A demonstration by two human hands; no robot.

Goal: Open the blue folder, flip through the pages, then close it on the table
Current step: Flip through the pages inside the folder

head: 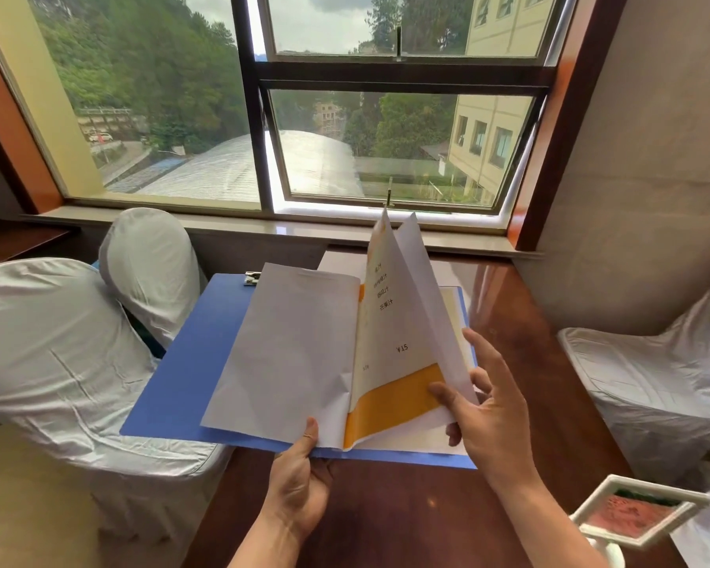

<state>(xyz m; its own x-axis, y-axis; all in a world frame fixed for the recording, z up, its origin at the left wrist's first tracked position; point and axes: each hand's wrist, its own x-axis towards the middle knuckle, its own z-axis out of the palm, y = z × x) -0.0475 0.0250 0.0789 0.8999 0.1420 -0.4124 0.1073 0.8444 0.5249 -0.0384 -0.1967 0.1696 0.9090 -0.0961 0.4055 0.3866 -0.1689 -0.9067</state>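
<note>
The blue folder (185,362) lies open above the dark wooden table (517,321), its left cover jutting past the table's left edge. My left hand (300,481) grips the folder's near edge at the spine, thumb on top of the white pages (292,350). Two pages (402,313) stand upright in mid-turn, one printed with text and an orange band. My right hand (488,407) pinches the lower corner of these raised pages between thumb and fingers. A metal clip (251,277) sits at the folder's far edge.
Two chairs in white covers (58,354) stand left of the table, another covered chair (656,383) at the right. A white-framed stand with a red picture (636,512) sits on the table's near right corner. A window sill (304,229) runs behind.
</note>
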